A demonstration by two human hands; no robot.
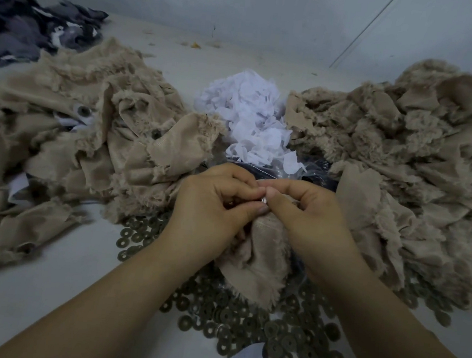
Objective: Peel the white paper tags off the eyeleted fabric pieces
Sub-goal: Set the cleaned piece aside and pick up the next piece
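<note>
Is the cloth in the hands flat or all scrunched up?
Scrunched up. The cloth hangs in folds below the left hand and right hand, which pinch it together at the top.

Dark metal washers (245,322) lie scattered in a heap on the near part of the pale table (34,289). A grey and black cloth pile (28,26) sits at the far left corner. A few small yellowish scraps (195,44) lie far off, near the wall (244,5).
</note>
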